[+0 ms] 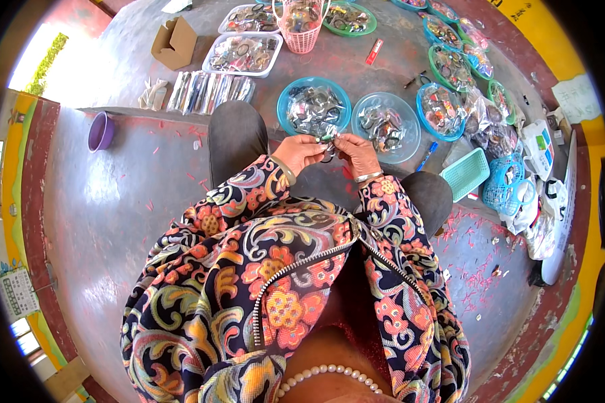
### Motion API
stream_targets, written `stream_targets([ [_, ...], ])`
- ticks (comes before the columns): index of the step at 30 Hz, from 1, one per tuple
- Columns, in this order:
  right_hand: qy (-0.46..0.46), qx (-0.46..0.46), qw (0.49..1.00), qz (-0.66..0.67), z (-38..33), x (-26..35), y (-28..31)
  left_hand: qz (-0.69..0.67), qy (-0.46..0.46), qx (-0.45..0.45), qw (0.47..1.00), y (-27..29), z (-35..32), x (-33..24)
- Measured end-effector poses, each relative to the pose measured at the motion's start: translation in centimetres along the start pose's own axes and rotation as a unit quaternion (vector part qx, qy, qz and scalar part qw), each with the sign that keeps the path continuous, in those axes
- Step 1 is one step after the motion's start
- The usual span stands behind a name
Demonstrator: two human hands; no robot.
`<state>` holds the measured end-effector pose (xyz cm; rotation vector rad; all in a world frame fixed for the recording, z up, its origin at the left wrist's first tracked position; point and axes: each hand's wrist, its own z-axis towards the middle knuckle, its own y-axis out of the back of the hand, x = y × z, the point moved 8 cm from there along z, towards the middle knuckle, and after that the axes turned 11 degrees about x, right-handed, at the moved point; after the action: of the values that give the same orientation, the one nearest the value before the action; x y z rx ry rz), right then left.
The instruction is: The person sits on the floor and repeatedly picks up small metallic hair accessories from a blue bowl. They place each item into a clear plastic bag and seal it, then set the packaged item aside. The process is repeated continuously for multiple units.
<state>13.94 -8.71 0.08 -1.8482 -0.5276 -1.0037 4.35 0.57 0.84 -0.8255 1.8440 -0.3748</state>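
Rn, yr L hand [301,152] & R hand [357,154] pinch 1 small dark loop-shaped item [329,145], fingers narrow, just nr 2 round plastic basins: 1 opaque blue basin [281,107], 1 see-through pale-blue basin [410,138]; 1 slim blue pen [427,156] lies to R.

The jacket [202,282] is black, with big coral-pink flowers that have yellow middles. Curly swirls in cream, yellow and soft blue-gray run all around them. The long sleeves [245,185] have the same flowers. Down the front is a zipper [257,322] with chunky, pale, shiny teeth. Between the two open sides of the zipper is a dark red, sparkly top [370,342]. Nearer the neck than the zipper is a necklace [331,369] of round white beads, like pearls. Past the zipper's bottom end, on each side, are plain dark gray pants [236,131]. Out there too, the left wrist [290,164] has a tan bangle [286,172], and the right wrist [364,169] has a silver one.
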Motion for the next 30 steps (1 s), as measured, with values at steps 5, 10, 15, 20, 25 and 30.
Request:
stream_targets([
  [5,-0.015,0.039,0.999,-0.011,0.1,-0.3,-0.6,0.023,-0.015,-0.035,0.999,0.6,-0.1,-0.2],
  [10,-0.02,0.055,0.997,-0.044,0.2,-0.2,-1.1,0.137,-0.041,-0.048,0.988,0.8,-0.1,-1.0],
  [15,-0.057,0.08,0.994,-0.047,-0.1,-0.1,-1.7,0.587,-0.351,-0.139,0.716,-2.6,-3.4,-7.6],
  [20,-0.061,0.118,0.991,-0.007,-1.0,0.5,-4.9,0.653,-0.413,-0.108,0.625,-4.2,-4.0,-7.6],
  [25,-0.032,0.048,0.998,0.038,0.0,-0.8,-2.2,0.771,-0.367,-0.04,0.519,-7.2,-3.9,-4.9],
  [30,-0.04,-0.013,0.998,-0.045,0.3,-0.8,0.9,0.726,-0.352,-0.029,0.59,-7.2,-3.8,-5.3],
])
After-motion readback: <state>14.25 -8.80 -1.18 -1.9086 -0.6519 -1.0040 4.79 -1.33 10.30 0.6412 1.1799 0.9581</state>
